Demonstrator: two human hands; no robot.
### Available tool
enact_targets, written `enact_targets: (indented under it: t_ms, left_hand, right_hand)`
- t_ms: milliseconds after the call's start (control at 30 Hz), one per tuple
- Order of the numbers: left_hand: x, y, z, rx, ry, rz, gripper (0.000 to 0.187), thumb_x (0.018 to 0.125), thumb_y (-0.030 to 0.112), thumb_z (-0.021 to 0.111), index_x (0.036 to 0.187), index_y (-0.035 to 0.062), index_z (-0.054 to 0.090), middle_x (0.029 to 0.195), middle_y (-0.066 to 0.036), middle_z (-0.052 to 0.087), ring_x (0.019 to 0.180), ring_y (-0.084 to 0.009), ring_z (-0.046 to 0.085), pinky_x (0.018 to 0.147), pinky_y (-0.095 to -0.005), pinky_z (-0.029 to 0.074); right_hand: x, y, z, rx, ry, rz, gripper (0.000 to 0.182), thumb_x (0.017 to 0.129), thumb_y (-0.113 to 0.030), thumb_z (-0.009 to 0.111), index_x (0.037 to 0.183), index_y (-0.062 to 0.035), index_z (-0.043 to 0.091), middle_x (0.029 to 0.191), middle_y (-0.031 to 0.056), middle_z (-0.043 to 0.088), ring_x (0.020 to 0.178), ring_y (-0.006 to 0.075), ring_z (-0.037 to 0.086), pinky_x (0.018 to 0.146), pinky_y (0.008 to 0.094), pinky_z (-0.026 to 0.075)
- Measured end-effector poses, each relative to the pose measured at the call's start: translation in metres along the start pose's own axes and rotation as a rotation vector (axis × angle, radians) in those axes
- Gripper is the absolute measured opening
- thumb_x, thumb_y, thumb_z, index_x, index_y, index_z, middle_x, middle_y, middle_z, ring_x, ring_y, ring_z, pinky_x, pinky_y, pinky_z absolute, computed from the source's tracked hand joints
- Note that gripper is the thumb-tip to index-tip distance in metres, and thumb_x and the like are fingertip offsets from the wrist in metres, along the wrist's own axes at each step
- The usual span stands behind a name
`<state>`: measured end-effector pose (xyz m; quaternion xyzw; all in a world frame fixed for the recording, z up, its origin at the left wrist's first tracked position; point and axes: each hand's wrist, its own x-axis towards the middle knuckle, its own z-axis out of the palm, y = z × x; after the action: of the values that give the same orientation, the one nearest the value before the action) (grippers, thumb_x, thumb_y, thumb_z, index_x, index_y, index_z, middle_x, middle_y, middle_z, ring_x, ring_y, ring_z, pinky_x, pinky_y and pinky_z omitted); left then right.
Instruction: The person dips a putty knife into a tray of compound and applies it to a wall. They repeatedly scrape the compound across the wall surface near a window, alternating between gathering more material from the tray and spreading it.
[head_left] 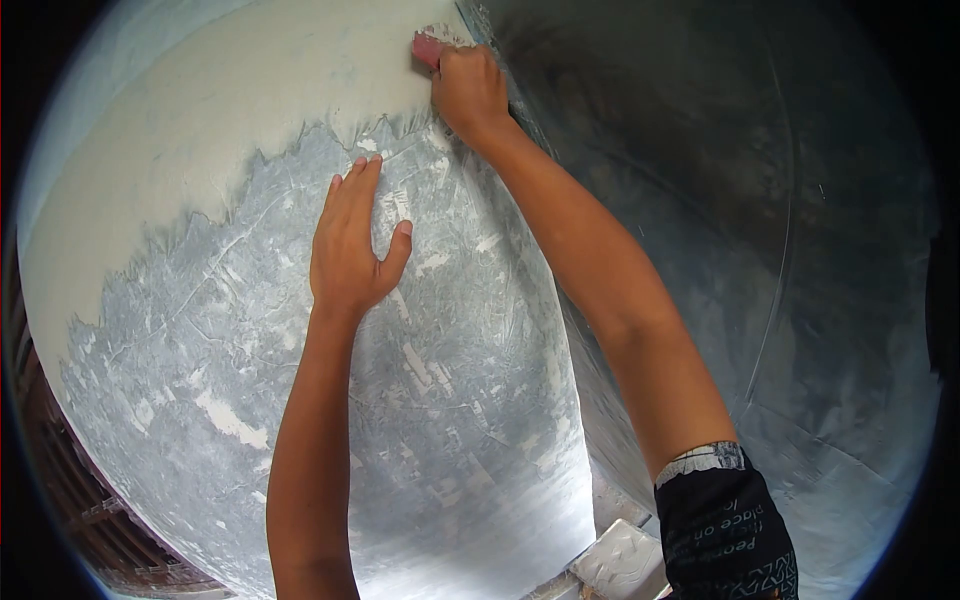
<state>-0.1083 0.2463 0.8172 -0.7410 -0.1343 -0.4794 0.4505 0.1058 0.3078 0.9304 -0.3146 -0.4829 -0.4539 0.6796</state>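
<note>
A large curved grey surface (450, 350) with white patches fills the middle of the head view. Smooth cream coating (230, 90) covers its upper part and ends in a jagged edge. Near the top, at the surface's right edge, my right hand (472, 92) is closed around a pinkish-red scraper (428, 48) with pale material on it. My left hand (352, 240) rests with its fingers extended and thumb apart on the grey area, just below the jagged edge, holding nothing.
Dark plastic sheeting (720, 220) hangs along the right side of the curved surface. A pale, smeared block-like object (620, 558) lies at the bottom, beside my right sleeve. Brown slatted structures (90, 500) show at the lower left.
</note>
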Motion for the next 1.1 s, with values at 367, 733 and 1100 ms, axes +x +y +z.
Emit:
enact_targets:
  t_ms: [367,733,1100]
  left_hand:
    - [0.002,0.0,0.0,-0.011,0.005,0.0,0.063,0.087,0.02,0.064,0.142,-0.0061,0.049,0.141,-0.024,0.057,0.137,-0.0395,0.05,0.117,-0.0514,0.034]
    - [0.0,0.001,-0.001,-0.009,-0.014,0.0,0.058,0.092,0.019,0.058,0.144,-0.0043,0.046,0.143,-0.023,0.055,0.138,-0.0396,0.048,0.119,-0.0513,0.031]
    - [0.001,0.0,0.0,0.007,-0.017,-0.001,0.065,0.085,0.021,0.064,0.141,-0.0074,0.049,0.14,-0.024,0.057,0.137,-0.0398,0.05,0.118,-0.051,0.034]
  right_hand:
    - [-0.028,-0.019,-0.024,0.053,-0.103,-0.019,0.016,0.079,0.003,0.059,0.088,0.0059,0.072,0.087,0.0271,0.07,0.084,0.0447,0.068,0.077,0.051,0.057]
    - [0.0,-0.028,-0.037,0.039,-0.08,-0.019,0.01,0.075,0.003,0.063,0.08,0.0071,0.071,0.084,0.0242,0.071,0.091,0.0385,0.067,0.074,0.0451,0.059]
    - [0.022,-0.026,-0.013,-0.039,-0.105,0.045,0.01,0.075,0.003,0.064,0.081,0.0042,0.072,0.085,0.0263,0.071,0.082,0.0418,0.072,0.072,0.0466,0.059]
